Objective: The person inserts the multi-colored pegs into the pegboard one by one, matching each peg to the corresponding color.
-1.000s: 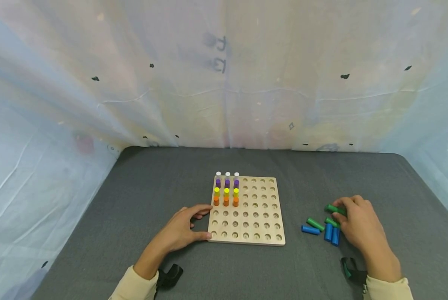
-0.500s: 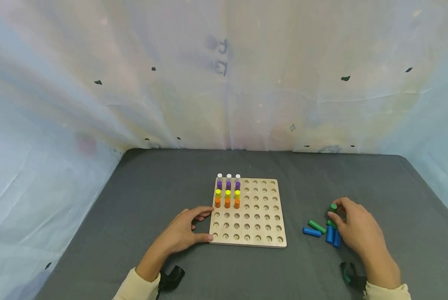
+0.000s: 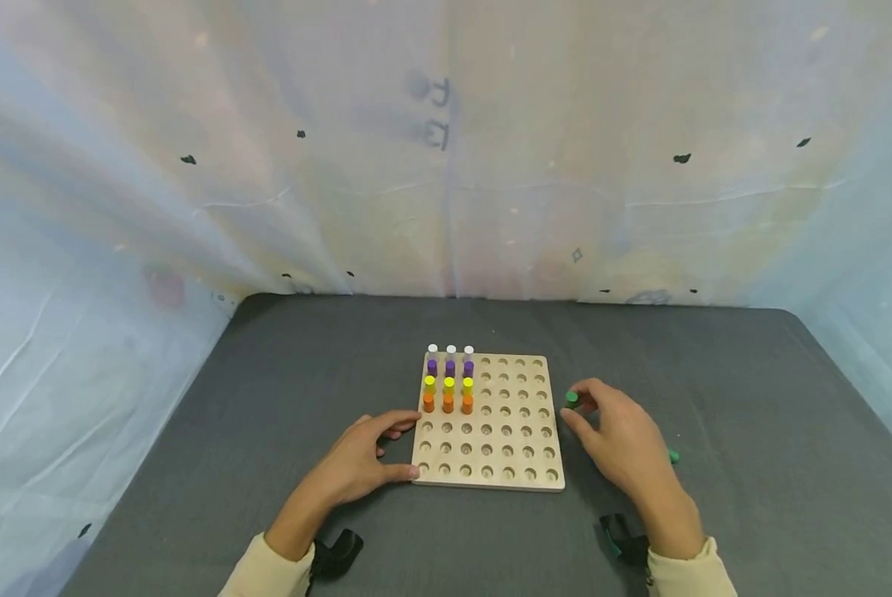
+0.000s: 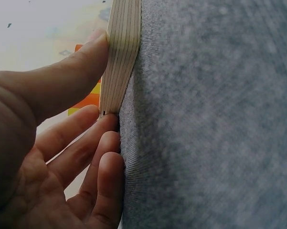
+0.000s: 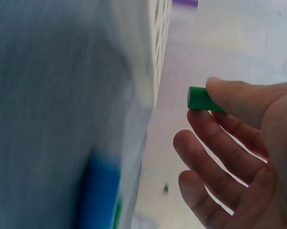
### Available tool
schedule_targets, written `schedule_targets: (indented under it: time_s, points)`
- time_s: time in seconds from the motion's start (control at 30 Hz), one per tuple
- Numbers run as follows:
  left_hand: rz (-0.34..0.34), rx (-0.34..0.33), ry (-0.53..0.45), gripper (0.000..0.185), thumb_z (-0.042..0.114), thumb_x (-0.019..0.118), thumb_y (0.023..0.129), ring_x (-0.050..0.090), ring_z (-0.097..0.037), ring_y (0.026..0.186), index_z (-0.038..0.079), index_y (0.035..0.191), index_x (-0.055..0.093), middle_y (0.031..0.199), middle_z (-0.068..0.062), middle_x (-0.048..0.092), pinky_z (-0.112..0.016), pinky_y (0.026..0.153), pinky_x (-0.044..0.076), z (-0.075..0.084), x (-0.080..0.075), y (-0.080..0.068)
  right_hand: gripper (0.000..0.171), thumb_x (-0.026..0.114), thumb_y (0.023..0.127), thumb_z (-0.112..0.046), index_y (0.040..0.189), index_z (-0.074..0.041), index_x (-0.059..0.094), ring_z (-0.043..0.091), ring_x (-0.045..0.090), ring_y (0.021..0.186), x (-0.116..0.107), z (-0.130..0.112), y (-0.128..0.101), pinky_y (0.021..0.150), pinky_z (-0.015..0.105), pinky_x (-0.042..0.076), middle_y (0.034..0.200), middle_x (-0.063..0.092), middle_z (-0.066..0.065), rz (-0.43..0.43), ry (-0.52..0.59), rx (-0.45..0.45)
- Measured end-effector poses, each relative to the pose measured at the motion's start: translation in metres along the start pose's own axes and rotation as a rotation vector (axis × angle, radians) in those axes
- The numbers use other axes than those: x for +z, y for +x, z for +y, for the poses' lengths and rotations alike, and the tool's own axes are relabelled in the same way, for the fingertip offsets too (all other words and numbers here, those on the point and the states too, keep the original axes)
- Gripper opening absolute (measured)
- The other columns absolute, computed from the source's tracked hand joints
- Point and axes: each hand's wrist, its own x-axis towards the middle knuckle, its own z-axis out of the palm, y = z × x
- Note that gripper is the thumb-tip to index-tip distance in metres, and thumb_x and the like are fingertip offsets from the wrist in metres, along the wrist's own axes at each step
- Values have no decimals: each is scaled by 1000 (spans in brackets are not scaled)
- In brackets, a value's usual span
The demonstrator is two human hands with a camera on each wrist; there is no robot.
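Observation:
A square wooden pegboard [image 3: 495, 462] with rows of round holes lies on the table. At its back left stand short rows of white pegs [image 3: 451, 350], purple pegs [image 3: 449, 367], yellow pegs [image 3: 449, 385] and orange pegs [image 3: 448, 404]. My left hand [image 3: 360, 460] rests against the board's left edge, thumb near the front corner and fingers farther back. Just off the right edge, my right hand [image 3: 625, 435] pinches a green peg [image 5: 198, 98] between thumb and fingers. The other holes that show hold no pegs.
Behind my right hand a loose green peg [image 3: 673, 457] peeks out. The right wrist view shows a blurred blue peg [image 5: 99, 195] lying on the grey table cloth [image 3: 327, 356]. Pale sheeting [image 3: 521, 149] hangs behind the table and at its sides.
My right hand has picked up the green peg, turned it upright and carried it left to beside the board, now hiding most loose pegs. My left hand has stayed at the board's edge.

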Motion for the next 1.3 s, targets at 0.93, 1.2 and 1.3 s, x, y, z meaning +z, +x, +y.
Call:
schedule_targets:
  time_s: [0.93,1.2,1.3]
  points:
    - [20,17,5,70,31,90,71,56,-12,107,25,134,61,123,8,68,-28,79,49,3,0,0,17,75,90,-29,104,-21,71,8,63,77,65,-131,30,63,25,48,92,72,-4,-124,110,-268]
    - [20,-6,18,71,31,91,70,56,-11,106,22,133,62,122,7,69,-27,78,48,1,1,1,20,77,88,-31,105,-22,72,9,65,70,71,-133,26,55,23,44,88,74,-5,-179,72,-227]
    - [12,-1,22,70,31,90,70,57,-11,106,24,134,61,124,8,68,-27,79,48,2,1,2,22,78,87,-31,105,-21,73,10,65,67,76,-131,25,52,23,43,87,75,-5,-182,51,-209]
